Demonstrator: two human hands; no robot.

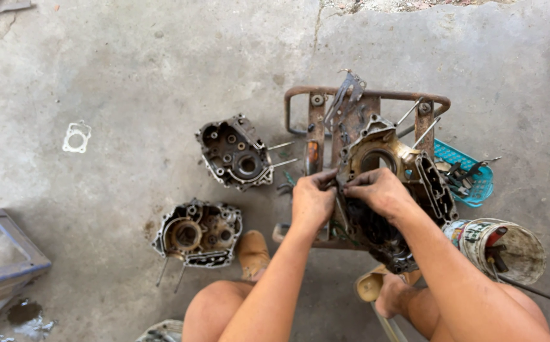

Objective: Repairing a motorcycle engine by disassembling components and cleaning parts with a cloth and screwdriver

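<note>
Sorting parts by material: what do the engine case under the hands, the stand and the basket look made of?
Engine case: likely cast aluminium, dull grey under dark oily grime, with ribbed moulded walls. Stand: steel tube, brown rust all over. Basket: plastic, bright teal with a moulded lattice. Both hands, left and right, grip the case's edge.

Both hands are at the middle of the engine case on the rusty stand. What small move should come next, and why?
Probably keep the left hand steadying the engine case while the right hand works the small part between the fingertips, because both hands pinch at one spot and the part itself is hidden.
</note>
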